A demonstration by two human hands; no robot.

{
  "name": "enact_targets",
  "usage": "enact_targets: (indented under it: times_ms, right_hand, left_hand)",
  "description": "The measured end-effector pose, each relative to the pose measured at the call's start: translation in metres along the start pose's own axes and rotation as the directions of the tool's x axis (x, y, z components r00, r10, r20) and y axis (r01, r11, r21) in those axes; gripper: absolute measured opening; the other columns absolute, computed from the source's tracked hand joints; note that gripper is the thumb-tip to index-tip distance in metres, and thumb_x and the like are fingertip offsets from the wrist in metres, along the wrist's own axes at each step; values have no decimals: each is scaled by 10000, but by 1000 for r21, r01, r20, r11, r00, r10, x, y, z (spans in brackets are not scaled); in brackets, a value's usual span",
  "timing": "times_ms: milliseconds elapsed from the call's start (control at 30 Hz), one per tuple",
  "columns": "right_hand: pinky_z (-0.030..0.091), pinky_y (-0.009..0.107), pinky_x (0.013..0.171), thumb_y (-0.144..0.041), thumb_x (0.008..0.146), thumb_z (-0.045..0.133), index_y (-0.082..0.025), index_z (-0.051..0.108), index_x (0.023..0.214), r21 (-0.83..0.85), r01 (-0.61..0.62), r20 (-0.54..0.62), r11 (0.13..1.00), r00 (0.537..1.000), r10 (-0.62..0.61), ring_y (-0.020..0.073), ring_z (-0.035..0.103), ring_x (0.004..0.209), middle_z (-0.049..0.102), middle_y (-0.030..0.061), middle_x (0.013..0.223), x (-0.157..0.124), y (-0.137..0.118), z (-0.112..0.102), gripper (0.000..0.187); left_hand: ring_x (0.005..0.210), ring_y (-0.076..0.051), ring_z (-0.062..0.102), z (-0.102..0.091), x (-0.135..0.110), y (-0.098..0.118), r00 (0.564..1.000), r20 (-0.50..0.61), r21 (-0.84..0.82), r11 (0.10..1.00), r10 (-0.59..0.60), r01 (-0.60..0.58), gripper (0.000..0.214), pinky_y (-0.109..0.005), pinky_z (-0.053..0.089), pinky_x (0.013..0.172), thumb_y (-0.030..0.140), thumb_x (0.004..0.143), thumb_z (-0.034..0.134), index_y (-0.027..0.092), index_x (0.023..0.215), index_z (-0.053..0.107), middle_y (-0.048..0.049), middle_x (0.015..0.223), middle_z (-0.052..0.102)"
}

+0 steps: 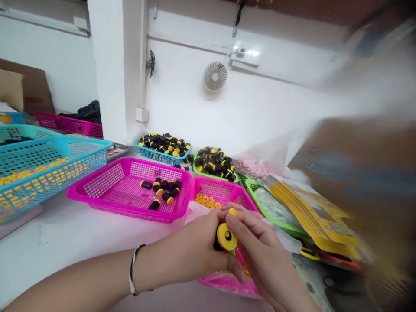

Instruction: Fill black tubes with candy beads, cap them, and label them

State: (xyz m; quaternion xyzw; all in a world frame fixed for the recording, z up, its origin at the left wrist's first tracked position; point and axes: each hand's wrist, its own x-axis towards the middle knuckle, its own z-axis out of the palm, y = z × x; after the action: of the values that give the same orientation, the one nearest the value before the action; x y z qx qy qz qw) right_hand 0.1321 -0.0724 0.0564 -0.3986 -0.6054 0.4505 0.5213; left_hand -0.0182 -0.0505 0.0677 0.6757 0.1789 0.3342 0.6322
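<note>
White bench (48,242), 3 pink baskets (130,160); L hand (195,242), R hand (260,255) on yellow-black spool (225,236).

A black cylinder (218,242) capped with a yellow disc is being held up right there, tilted, its yellow face marked with a dark centre, and it is clasped in the left grip (195,242)! A pink rod (241,260) is seen running down from it, while a small yellow disc (232,211) is pinched by the right grip (260,255), just above the cylinder.
</note>
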Motion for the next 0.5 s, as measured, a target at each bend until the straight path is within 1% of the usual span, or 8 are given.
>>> enact_targets:
  times_ms: [100,167,200,267,367,433,467,500]
  right_hand:
    - [504,204,689,-458,844,702,-215,744,845,22,-19,-1,1000,1000,19,132,602,855,600,21,952,5,1,3,247]
    - [509,208,623,-484,841,695,-213,723,877,91,-82,15,993,997,81,129,604,779,609,16,898,7,2,7,275]
    - [504,207,573,-503,839,689,-220,710,915,136,-118,19,984,993,117,126,603,725,613,9,854,7,3,9,293]
    - [473,187,483,-537,826,687,-240,680,996,218,-168,3,961,985,171,108,586,614,619,-7,792,7,7,13,342]
    - [401,141,394,-568,800,696,-247,656,1051,262,-202,-30,944,976,217,50,515,449,609,-30,735,3,14,18,410]
    - [401,140,372,-604,842,619,-273,628,1132,246,-225,20,943,974,228,38,483,387,601,-33,711,-2,17,20,441]
    - [430,155,379,-598,881,563,-308,588,1212,210,-193,34,959,981,190,51,508,399,615,-22,748,-6,18,20,440]
    - [476,182,402,-575,911,524,-349,510,1314,126,-97,21,987,995,95,81,568,460,637,4,840,-9,18,20,462]
  left_hand:
    - [810,-143,538,-1,-7,2,999,-43,93,995,-17,21,349,-228,430,657,177,736,769,201,1007,549,8,915,589]
    - [736,-134,487,-3,-12,-2,991,-123,146,986,-60,78,247,-236,410,634,397,893,623,203,978,495,9,848,523]
    - [721,-135,475,-3,-13,-6,984,-167,146,985,-63,88,270,-242,409,638,474,947,510,206,968,481,7,834,501]
    - [721,-143,490,-2,-13,-16,972,-233,91,994,-37,60,336,-253,418,647,526,988,364,212,966,483,-4,836,499]
    - [643,-144,507,6,-7,-30,958,-288,-134,989,16,-56,273,-250,410,590,491,976,386,233,978,476,10,746,530]
    - [525,-134,453,12,-4,-31,967,-253,-355,929,13,-105,237,-237,367,526,467,961,374,243,961,452,37,592,508]
    - [476,-125,410,14,-3,-29,975,-221,-470,877,-7,-100,224,-227,336,497,458,947,378,246,952,447,48,533,488]
    - [444,-117,376,15,-2,-25,981,-192,-567,819,-29,-87,215,-216,307,478,451,929,392,246,949,452,55,493,474]
